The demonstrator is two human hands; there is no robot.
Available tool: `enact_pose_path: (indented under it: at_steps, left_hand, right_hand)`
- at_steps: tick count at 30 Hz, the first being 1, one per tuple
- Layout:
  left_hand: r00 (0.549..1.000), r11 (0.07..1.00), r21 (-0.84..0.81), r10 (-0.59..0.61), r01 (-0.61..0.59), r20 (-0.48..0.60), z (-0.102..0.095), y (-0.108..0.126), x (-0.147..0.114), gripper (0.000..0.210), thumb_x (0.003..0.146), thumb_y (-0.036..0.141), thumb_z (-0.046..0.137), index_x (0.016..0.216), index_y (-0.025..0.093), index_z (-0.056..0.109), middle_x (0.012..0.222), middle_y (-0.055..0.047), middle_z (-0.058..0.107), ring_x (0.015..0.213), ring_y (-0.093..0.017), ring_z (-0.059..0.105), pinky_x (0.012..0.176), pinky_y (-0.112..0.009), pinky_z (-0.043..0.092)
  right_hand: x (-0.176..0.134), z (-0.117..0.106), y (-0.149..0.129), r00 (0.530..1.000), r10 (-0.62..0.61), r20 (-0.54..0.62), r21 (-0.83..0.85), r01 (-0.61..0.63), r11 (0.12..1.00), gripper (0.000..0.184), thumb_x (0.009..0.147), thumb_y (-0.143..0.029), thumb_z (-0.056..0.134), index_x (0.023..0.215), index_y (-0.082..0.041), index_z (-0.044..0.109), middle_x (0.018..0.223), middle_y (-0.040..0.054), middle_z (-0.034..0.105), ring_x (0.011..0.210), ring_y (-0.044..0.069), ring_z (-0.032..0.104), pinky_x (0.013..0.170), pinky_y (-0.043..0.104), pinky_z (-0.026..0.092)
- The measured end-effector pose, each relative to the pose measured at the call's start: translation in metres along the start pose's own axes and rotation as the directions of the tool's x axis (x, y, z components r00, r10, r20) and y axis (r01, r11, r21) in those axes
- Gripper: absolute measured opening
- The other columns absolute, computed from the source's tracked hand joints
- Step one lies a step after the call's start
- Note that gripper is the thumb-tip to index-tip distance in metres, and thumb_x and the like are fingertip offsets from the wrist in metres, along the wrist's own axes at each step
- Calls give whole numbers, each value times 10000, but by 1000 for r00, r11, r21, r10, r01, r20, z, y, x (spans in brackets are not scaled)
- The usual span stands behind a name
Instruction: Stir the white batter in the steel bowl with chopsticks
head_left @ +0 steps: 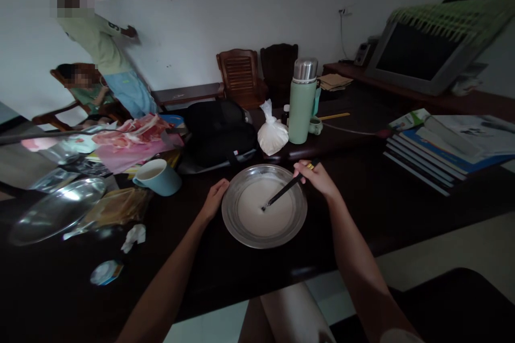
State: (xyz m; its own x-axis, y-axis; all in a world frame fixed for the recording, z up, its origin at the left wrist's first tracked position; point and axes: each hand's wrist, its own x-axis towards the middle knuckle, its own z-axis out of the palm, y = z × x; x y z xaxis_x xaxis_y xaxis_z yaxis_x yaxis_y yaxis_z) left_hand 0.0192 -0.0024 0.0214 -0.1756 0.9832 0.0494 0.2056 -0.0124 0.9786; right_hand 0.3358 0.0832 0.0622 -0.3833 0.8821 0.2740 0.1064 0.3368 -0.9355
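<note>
A round steel bowl (pixel 263 243) holding a whitish liquid (pixel 257 193) stands on the dark table in front of me. My left hand (pixel 215 198) is at the bowl's left rim, its fingers bent against the edge and partly hidden. Above the right rim, my right hand (pixel 314 176) is closed around black chopsticks (pixel 284 190) with gold bands near the upper end. Their lower tips dip into the liquid near its middle. A tied clear bag of white powder (pixel 272 135) sits just behind the bowl.
Behind the bowl stand a green thermos (pixel 302 110) and a black bag (pixel 215 131). To the left are a blue mug (pixel 167 181), a shiny metal tray (pixel 60 211) and raw meat on pink plastic (pixel 132 134). Books (pixel 438 153) lie right. Two people are at the back left.
</note>
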Motion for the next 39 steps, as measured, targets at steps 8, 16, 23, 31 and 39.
enact_pose_path:
  at_steps: [8,16,23,31,39]
  left_hand:
    - [1000,1000,8,6,-6,-4,1,0,2,541,729,695,645,620,200,458,619,42,386,600,-121,333,533,-242,294]
    - [1000,1000,2,16,-16,-5,1,1,1,517,750,669,648,627,198,473,623,42,393,601,-121,344,534,-243,303]
    - [1000,1000,-4,8,-8,-3,1,2,1,553,737,700,644,614,199,444,609,46,376,593,-118,334,537,-244,302]
    - [1000,1000,12,10,-10,-7,1,0,2,559,725,711,645,612,202,447,613,44,373,593,-119,333,532,-249,297]
    - [1000,1000,9,16,-16,2,0,0,1,543,752,697,636,635,195,464,628,42,392,609,-120,342,540,-244,296]
  right_hand:
    - [1,-7,-1,984,8,-178,-10,-10,1000,596,782,-765,580,577,-208,633,444,-34,453,450,117,434,509,279,361]
    - [1,3,-4,999,-20,-33,-20,20,1000,532,803,-708,597,661,-203,682,492,-21,525,521,139,513,570,281,406]
    - [0,0,-3,1000,16,-15,2,-16,1000,549,815,-710,581,626,-202,672,460,-33,472,486,131,472,556,287,371]
    - [0,-3,-3,992,3,-126,8,-2,1000,557,815,-719,584,607,-205,641,442,-36,448,476,129,457,557,290,374]
    - [1,1,-2,998,-14,-57,-19,13,1000,544,808,-714,591,652,-198,670,486,-23,511,515,135,507,568,280,402]
